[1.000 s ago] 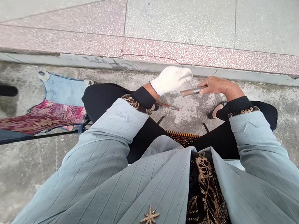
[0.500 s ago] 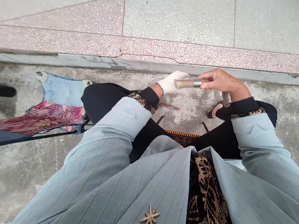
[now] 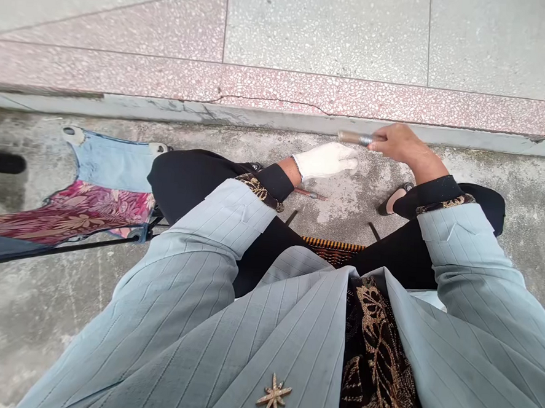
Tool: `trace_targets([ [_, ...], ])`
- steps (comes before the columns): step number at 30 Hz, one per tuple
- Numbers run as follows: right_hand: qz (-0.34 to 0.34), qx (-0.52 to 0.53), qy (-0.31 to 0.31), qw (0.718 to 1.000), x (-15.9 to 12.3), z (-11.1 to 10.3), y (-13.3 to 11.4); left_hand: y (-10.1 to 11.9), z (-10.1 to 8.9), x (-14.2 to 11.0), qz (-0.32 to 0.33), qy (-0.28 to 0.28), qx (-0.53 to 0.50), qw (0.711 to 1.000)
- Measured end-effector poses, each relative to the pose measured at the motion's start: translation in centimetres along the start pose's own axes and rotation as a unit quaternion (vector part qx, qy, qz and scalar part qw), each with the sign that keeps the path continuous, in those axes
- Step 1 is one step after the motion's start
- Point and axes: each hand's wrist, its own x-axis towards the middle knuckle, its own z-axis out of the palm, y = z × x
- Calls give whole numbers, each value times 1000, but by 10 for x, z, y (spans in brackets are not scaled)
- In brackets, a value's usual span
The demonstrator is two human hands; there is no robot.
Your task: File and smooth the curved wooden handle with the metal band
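Note:
My right hand [image 3: 399, 142], bare, grips a brownish cylinder-shaped tool [image 3: 349, 136] near a band of silvery wire wound round it. Its blunt end points left, and my fingers hide the rest. I cannot make out the exact kind of tool. Just below and left of that end is my left hand [image 3: 328, 161] in a white knitted glove. Its fingers reach to the right, loosely bent, with nothing visible in them and a gap to the tool. A thin reddish-brown stick-like thing [image 3: 312, 195] lies on the concrete under the glove, partly covered by my sleeve.
A low step edge [image 3: 268, 117] with pink and grey terrazzo runs beyond my hands. On the left stands a folding seat [image 3: 113, 163] of denim and red floral cloth. Between my legs shows a woven wicker seat edge [image 3: 332, 251]. My shoe [image 3: 392, 202] rests on the concrete at right.
The tool in my right hand has moved up and right, away from the glove. My left hand has shifted a little right and down. The tool's lower part, seen below my right hand before, is hidden.

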Motion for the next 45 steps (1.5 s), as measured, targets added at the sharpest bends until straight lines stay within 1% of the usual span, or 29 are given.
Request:
trace_targets([
  [2,-21,-42,-99,994,-1,0,-1,-1,-5,-2,3,-5,29,1000],
  [5,-73,-28,-255,964,-7,-3,-6,-2,-12,-3,13,-7,47,999],
  [7,-98,8,-319,943,-11,-7,-9,-4,-16,-3,19,-6,33,999],
  [9,-114,56,-339,932,-16,-14,-10,-8,-18,-3,13,-1,2,1000],
  [11,-125,123,-318,932,-23,-22,-10,-12,-19,-2,-5,13,-44,999],
  [12,-128,162,-286,936,-26,-25,-10,-13,-19,-2,-18,20,-72,997],
  [13,-126,203,-239,941,-29,-29,-10,-13,-19,-3,-31,26,-98,994],
  [15,-112,278,-113,947,-34,-32,-11,-8,-18,-4,-47,30,-136,989],
  [16,-104,312,-51,943,-34,-32,-12,-5,-18,-5,-48,31,-146,988],
  [17,-99,347,1,933,-34,-31,-12,-1,-17,-5,-44,30,-149,987],
  [18,-95,382,39,918,-32,-29,-13,3,-16,-6,-37,28,-148,988],
  [20,-81,435,74,894,-28,-24,-14,10,-14,-6,-24,14,-136,990],
  [21,-67,440,80,892,-25,-21,-14,12,-13,-5,-18,4,-126,992],
  [22,-49,425,84,900,-22,-18,-14,12,-11,-5,-11,-5,-113,994],
  [24,-20,354,82,931,-18,-13,-13,11,-9,-4,4,-13,-80,997],
  [25,-16,315,79,946,-16,-12,-12,10,-7,-3,11,-12,-64,998],
  [27,-17,257,69,964,-13,-10,-8,6,-6,-2,20,-9,-38,999],
  [29,-16,208,67,976,-9,-8,-5,4,-4,-1,25,-9,-15,1000],
  [31,-13,147,79,986,-7,-7,-3,4,-3,0,29,-8,10,999],
  [33,-14,77,87,993,-4,-5,-3,4,-2,0,30,-1,42,999],
  [35,-16,10,79,997,-3,-3,-4,5,-1,0,23,3,80,997],
  [37,-9,-45,40,998,-2,0,-5,6,-2,-1,11,5,119,993],
  [39,-14,-85,-31,996,-3,5,-7,7,-4,-2,5,0,148,989],
  [42,-69,-113,-149,980,-5,13,-11,6,-10,-3,3,-5,164,986],
  [43,-91,-111,-175,974,-6,14,-14,5,-12,-3,3,-2,163,987],
  [45,-126,-91,-207,966,-10,15,-19,1,-17,-3,1,14,151,988],
])
